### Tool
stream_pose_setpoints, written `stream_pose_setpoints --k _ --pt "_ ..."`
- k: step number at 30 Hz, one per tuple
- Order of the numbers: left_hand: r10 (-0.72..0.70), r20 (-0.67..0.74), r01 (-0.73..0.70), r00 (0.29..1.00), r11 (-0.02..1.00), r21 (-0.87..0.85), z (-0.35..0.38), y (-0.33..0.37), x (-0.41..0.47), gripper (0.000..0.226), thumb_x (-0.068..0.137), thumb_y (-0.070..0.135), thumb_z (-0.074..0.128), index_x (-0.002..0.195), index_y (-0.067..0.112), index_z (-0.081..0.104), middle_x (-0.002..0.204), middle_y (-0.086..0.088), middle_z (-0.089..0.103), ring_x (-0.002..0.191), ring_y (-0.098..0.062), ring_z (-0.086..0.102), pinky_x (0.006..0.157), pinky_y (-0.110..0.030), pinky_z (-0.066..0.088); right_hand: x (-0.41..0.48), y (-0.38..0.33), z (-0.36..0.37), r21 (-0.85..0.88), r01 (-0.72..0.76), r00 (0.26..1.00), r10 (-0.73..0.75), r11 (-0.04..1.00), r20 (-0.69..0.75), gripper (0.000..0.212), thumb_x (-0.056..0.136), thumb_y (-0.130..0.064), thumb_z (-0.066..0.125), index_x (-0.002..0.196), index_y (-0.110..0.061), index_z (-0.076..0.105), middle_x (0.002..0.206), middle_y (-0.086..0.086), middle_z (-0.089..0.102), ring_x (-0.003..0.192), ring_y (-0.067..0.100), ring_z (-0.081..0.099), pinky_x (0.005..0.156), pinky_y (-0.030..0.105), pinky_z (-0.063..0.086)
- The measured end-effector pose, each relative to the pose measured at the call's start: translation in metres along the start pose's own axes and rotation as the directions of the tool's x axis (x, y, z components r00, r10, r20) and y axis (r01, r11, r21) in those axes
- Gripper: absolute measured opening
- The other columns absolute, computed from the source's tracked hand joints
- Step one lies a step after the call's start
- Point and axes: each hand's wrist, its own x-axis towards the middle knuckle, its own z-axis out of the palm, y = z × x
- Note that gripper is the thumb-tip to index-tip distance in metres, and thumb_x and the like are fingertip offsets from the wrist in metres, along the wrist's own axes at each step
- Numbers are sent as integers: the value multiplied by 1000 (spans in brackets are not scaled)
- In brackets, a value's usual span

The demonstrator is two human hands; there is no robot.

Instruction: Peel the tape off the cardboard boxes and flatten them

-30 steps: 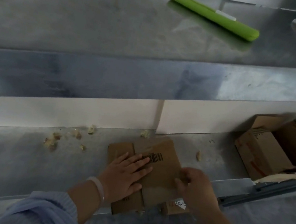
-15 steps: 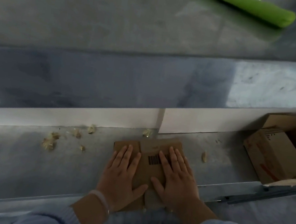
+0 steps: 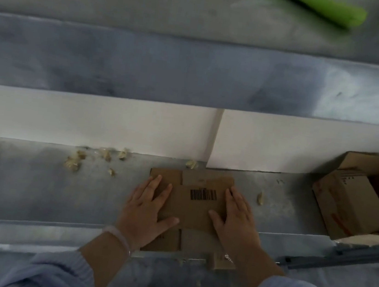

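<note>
A flattened brown cardboard box (image 3: 195, 206) with a black barcode lies on the lower metal shelf (image 3: 33, 185), its near flaps reaching the shelf's front edge. My left hand (image 3: 148, 208) lies palm down on its left part, fingers spread. My right hand (image 3: 236, 219) lies palm down on its right part, thumb pointing inward. Both hands rest flat on the cardboard and grip nothing. Several crumpled bits of peeled tape (image 3: 73, 163) lie on the shelf to the left, and one bit (image 3: 260, 198) lies just right of the box.
Unflattened cardboard boxes (image 3: 348, 207) stand at the right end of the shelf. A white panel (image 3: 90, 120) backs the shelf. Above it runs a metal table top with a green rod-shaped tool (image 3: 322, 4) at the far right. A dark rail (image 3: 342, 257) lies at the lower right.
My right hand came from the box's right edge onto the cardboard, then slid rightward. Both hands moved apart, uncovering the barcode. The camera tilted downward.
</note>
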Motion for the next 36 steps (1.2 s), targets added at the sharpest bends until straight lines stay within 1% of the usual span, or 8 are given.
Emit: stream_pose_setpoints --k 4,7,11,15,19,23,30,36 --pt "-286 -165 282 944 958 -44 -6 9 -32 79 83 72 43 146 27 32 136 -1 40 125 -22 38 104 -36 35 -17 7 -13 -49 -139 988 134 989 -80 72 90 -63 46 147 -24 31 144 0 37 134 22 29 114 39 26" --pt "-380 -70 373 922 923 -98 -7 19 -45 73 86 67 46 146 28 28 127 0 47 117 -21 47 98 -35 41 -19 12 -19 49 -188 982 188 981 -11 63 84 -59 57 137 -25 47 129 0 52 122 23 44 107 39 38" --pt "-511 67 472 857 727 -499 3 26 -59 74 78 57 63 141 25 40 120 -2 51 105 -21 56 92 -41 53 -26 17 -22 331 -240 970 235 913 53 50 79 -44 74 121 -19 62 106 -1 67 95 19 64 85 36 55" --pt "-588 37 475 808 613 -631 6 26 -90 62 76 43 75 131 26 51 110 -1 56 93 -17 60 82 -36 56 -40 21 -18 518 -266 964 224 813 143 46 77 -34 81 115 -16 63 99 -4 66 88 14 63 77 30 53" --pt "-655 8 482 755 546 -685 -5 21 -132 51 82 39 72 126 32 47 98 8 62 84 -7 61 64 -19 48 -55 0 -15 513 -182 977 95 839 190 39 81 -40 76 108 -23 54 94 -12 58 86 10 57 64 19 43" --pt "-699 -50 486 714 545 -683 -31 -5 -173 51 82 40 72 124 31 45 88 13 59 77 -4 60 57 -17 42 -63 -46 -13 514 -85 977 -30 853 212 41 81 -44 75 108 -21 54 94 -12 57 83 7 56 60 18 41" --pt "-788 -106 494 607 478 -726 -65 -86 -244 54 82 38 73 127 22 48 93 9 61 80 -6 60 59 -17 43 -79 -163 12 507 67 948 -213 859 236 41 77 -46 77 104 -19 63 99 -4 67 82 6 60 56 16 41" --pt "-842 -139 516 521 440 -735 -99 -191 -320 41 82 42 71 113 21 56 92 12 60 79 -3 58 64 -21 47 -122 -291 51 533 188 912 -348 825 216 35 80 -41 76 103 -21 58 94 -10 61 80 1 56 56 16 39"
